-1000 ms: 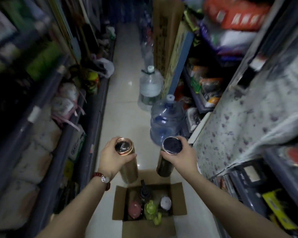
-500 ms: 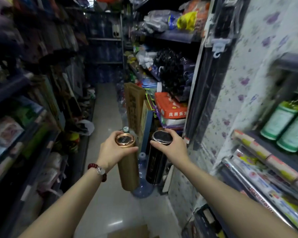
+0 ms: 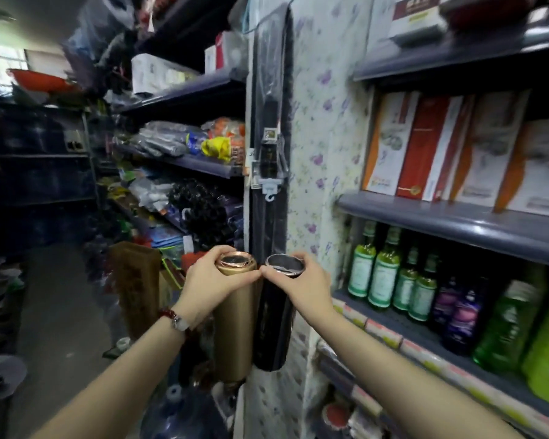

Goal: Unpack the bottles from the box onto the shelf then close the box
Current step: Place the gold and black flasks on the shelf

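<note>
My left hand [image 3: 205, 289] grips a tall gold bottle [image 3: 235, 324] near its copper-rimmed cap, holding it upright. Beside it, my right hand [image 3: 305, 288] holds a black bottle [image 3: 271, 331] by its dark cap, and the two bottles nearly touch. Both hang in the air in front of a flower-patterned panel [image 3: 324, 153], left of a grey shelf [image 3: 409, 339] that carries green and purple bottles [image 3: 390, 274]. The box is out of view.
A higher grey shelf [image 3: 457, 223] holds upright flat boxes. Packed shelves line the aisle on the left and in the middle, with a tall brown carton [image 3: 137, 280] on the floor. A blue water jug [image 3: 178, 413] stands low, below my arms.
The view has swung up from the open box on the floor and to the right, toward the shelf. Both hands have risen with their bottles and drawn closer together.
</note>
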The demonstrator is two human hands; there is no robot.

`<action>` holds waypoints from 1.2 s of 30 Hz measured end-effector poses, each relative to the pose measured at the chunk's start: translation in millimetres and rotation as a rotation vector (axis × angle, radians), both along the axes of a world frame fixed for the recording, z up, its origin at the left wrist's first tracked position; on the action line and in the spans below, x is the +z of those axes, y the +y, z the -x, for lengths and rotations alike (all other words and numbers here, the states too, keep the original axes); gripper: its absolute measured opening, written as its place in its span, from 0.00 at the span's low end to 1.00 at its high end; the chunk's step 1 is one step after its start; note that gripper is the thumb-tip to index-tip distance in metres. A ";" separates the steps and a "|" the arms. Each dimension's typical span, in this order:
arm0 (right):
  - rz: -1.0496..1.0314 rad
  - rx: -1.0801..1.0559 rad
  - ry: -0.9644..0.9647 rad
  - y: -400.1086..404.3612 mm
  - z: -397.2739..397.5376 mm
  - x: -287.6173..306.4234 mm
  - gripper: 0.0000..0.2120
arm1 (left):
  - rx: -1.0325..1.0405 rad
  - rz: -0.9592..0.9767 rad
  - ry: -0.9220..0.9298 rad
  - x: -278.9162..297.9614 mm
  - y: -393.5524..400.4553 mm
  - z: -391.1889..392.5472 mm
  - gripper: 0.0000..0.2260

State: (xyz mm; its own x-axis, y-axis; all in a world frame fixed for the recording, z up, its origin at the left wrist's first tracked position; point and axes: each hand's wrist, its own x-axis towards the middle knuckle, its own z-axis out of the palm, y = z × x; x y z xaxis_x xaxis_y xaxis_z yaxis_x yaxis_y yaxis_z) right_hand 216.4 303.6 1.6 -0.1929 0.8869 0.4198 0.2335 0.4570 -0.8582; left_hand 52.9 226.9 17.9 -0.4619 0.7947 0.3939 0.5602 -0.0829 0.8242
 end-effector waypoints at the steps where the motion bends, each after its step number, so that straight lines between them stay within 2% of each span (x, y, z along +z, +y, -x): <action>1: -0.008 -0.034 0.001 0.9 -11.4 7.9 0.28 | -0.045 -0.009 -0.009 5.8 6.9 -7.8 0.25; 5: -0.065 -0.145 0.008 3.9 -63.0 40.5 0.25 | -0.197 -0.056 -0.016 30.1 33.9 -50.2 0.26; 10: -0.142 -0.293 0.043 -4.6 -132.4 81.3 0.23 | -0.409 -0.148 0.023 68.9 59.0 -120.6 0.19; 15: -0.287 -0.371 0.089 -23.8 -195.8 137.2 0.20 | -0.603 -0.282 -0.011 126.3 68.4 -181.7 0.26; 21: -0.454 -0.454 0.152 -40.3 -241.1 201.2 0.20 | -0.677 -0.482 -0.007 193.7 64.8 -231.0 0.27; 26: -0.598 -0.498 0.238 -44.6 -265.8 233.0 0.24 | -0.678 -0.643 -0.033 228.4 67.3 -265.7 0.28; 31: -0.694 -0.551 0.299 -40.9 -291.2 235.7 0.25 | -0.699 -0.726 -0.004 233.4 69.2 -299.0 0.30; 36: -0.675 -0.622 0.364 -28.2 -308.4 227.2 0.26 | -0.721 -0.714 0.015 222.1 86.7 -323.8 0.29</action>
